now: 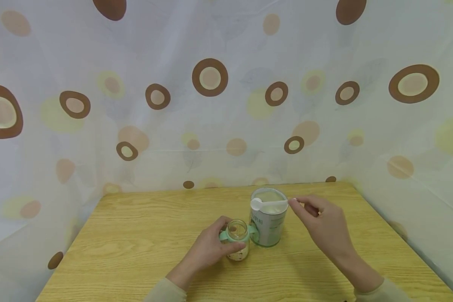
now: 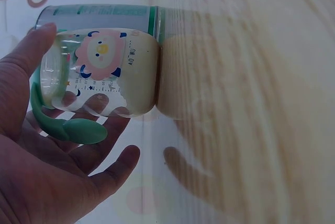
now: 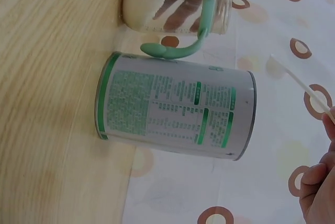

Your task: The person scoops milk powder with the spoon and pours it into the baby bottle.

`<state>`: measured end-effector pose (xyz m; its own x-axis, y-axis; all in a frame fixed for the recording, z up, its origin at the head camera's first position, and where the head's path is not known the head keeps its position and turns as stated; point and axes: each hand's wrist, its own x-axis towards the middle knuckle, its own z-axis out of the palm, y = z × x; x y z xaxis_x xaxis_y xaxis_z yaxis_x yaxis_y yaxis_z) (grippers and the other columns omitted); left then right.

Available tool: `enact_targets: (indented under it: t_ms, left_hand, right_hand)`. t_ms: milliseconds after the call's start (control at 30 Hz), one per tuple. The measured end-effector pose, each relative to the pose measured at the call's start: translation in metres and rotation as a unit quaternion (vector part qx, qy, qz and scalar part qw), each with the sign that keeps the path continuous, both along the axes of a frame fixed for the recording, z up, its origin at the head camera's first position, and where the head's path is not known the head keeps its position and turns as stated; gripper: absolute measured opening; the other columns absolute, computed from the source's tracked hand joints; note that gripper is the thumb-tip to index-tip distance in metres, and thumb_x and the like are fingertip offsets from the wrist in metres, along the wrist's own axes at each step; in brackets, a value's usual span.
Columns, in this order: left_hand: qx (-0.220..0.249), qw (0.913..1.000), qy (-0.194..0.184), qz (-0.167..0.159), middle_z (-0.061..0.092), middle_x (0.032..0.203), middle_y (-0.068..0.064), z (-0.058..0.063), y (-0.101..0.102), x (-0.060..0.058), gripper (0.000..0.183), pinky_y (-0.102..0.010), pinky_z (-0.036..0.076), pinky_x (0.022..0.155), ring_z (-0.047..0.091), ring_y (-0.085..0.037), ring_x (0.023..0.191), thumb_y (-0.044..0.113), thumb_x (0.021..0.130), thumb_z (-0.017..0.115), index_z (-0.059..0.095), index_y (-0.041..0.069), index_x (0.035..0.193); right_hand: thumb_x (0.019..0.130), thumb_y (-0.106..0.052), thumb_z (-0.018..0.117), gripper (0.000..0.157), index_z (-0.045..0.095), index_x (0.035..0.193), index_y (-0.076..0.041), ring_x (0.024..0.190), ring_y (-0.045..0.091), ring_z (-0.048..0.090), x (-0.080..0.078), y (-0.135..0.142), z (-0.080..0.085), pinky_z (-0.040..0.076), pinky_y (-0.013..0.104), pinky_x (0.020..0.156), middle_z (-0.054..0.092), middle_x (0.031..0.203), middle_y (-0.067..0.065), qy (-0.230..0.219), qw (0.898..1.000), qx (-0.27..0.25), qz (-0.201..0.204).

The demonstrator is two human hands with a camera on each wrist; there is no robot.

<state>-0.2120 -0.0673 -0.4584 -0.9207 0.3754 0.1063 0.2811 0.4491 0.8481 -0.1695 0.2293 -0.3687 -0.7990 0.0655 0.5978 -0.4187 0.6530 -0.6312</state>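
A clear baby bottle (image 1: pixel 237 247) with a mint-green two-handled collar stands upright and uncapped on the table. Its lower part holds pale cream contents, and a cartoon animal is printed on its side (image 2: pixel 99 56). My left hand (image 1: pixel 210 243) grips the bottle, thumb on the near side and fingers behind. Just right of it stands an open milk powder can (image 1: pixel 268 226), white with green print and a green base band (image 3: pixel 107 96). Above the can's opening, my right hand (image 1: pixel 326 224) pinches a white measuring scoop (image 1: pixel 269 204) by the handle end, its bowl pointing left.
The wood-grain table (image 1: pixel 136 243) meets a white curtain (image 1: pixel 219 126) with brown and yellow dots at the back and both sides. One green bottle handle (image 3: pixel 172 51) reaches toward the can, leaving little space between bottle and can.
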Motion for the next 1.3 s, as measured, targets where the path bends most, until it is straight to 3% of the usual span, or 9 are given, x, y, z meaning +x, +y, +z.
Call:
enact_targets:
  t_ms: [567,733,767,933,1000,1033,1233,1300]
  left_hand:
    - [-0.005,1.0,0.004,0.0,0.072,0.125,0.002,0.0,0.0,-0.001,0.06,-0.053,0.056,0.099,0.067,-0.02,0.115,0.047,0.093,0.092,0.065,0.017,0.137]
    - [0.002,0.9999,0.013,-0.007,0.072,0.123,0.003,-0.002,-0.001,-0.003,0.063,-0.053,0.057,0.096,0.068,-0.021,0.112,0.055,0.092,0.09,0.065,0.017,0.136]
    - [0.004,0.9995,0.029,-0.014,0.072,0.123,0.003,-0.008,-0.002,-0.006,0.063,-0.05,0.058,0.093,0.068,-0.02,0.11,0.058,0.093,0.087,0.064,0.018,0.137]
    - [0.014,0.999,0.036,-0.021,0.072,0.121,0.004,-0.008,-0.004,-0.006,0.066,-0.049,0.058,0.092,0.068,-0.02,0.109,0.065,0.092,0.085,0.065,0.02,0.135]
    - [0.014,0.9995,0.021,-0.018,0.072,0.122,0.003,-0.002,-0.003,-0.002,0.067,-0.053,0.057,0.095,0.068,-0.021,0.111,0.064,0.09,0.087,0.065,0.02,0.136]
    - [0.012,0.9991,0.034,-0.022,0.072,0.123,0.003,-0.008,-0.004,-0.005,0.066,-0.05,0.058,0.093,0.068,-0.02,0.11,0.065,0.091,0.086,0.065,0.021,0.136]
    - [0.005,0.9993,0.032,-0.017,0.072,0.123,0.003,-0.007,-0.003,-0.005,0.062,-0.05,0.058,0.093,0.068,-0.02,0.111,0.056,0.093,0.088,0.064,0.019,0.137]
    - [0.004,0.9999,0.013,-0.01,0.072,0.124,0.003,-0.001,-0.001,-0.002,0.06,-0.053,0.057,0.097,0.068,-0.021,0.113,0.05,0.092,0.091,0.065,0.018,0.137]
  right_hand:
    - [0.105,-0.03,0.08,0.017,0.084,0.101,-0.014,0.058,0.01,0.038,-0.013,0.017,0.011,0.036,0.025,0.057,0.042,0.064,-0.005,-0.001,0.999,0.028,-0.043]
    - [0.106,-0.03,0.079,0.016,0.084,0.103,-0.015,0.058,0.011,0.039,-0.018,0.021,0.011,0.035,0.026,0.058,0.042,0.063,-0.004,0.002,0.998,0.037,-0.042]
    - [0.106,-0.029,0.079,0.016,0.084,0.102,-0.015,0.058,0.011,0.039,-0.019,0.022,0.011,0.036,0.026,0.058,0.043,0.063,-0.004,0.003,0.998,0.04,-0.042]
    - [0.107,-0.029,0.077,0.018,0.084,0.103,-0.013,0.06,0.012,0.041,-0.024,0.025,0.011,0.037,0.026,0.061,0.044,0.064,-0.005,0.008,0.997,0.061,-0.047]
    - [0.107,-0.029,0.077,0.019,0.084,0.103,-0.012,0.06,0.013,0.042,-0.025,0.026,0.01,0.037,0.026,0.062,0.045,0.064,-0.006,0.007,0.996,0.069,-0.048]
    - [0.107,-0.029,0.076,0.019,0.084,0.104,-0.011,0.06,0.013,0.042,-0.026,0.026,0.01,0.037,0.027,0.063,0.044,0.063,-0.006,0.006,0.996,0.073,-0.049]
    - [0.107,-0.031,0.076,0.023,0.085,0.107,-0.01,0.059,0.013,0.041,-0.03,0.027,0.01,0.038,0.03,0.063,0.044,0.063,-0.005,-0.007,0.995,0.088,-0.048]
    - [0.107,-0.031,0.076,0.023,0.085,0.108,-0.009,0.058,0.013,0.041,-0.032,0.027,0.01,0.037,0.031,0.061,0.044,0.063,-0.005,-0.01,0.995,0.091,-0.047]
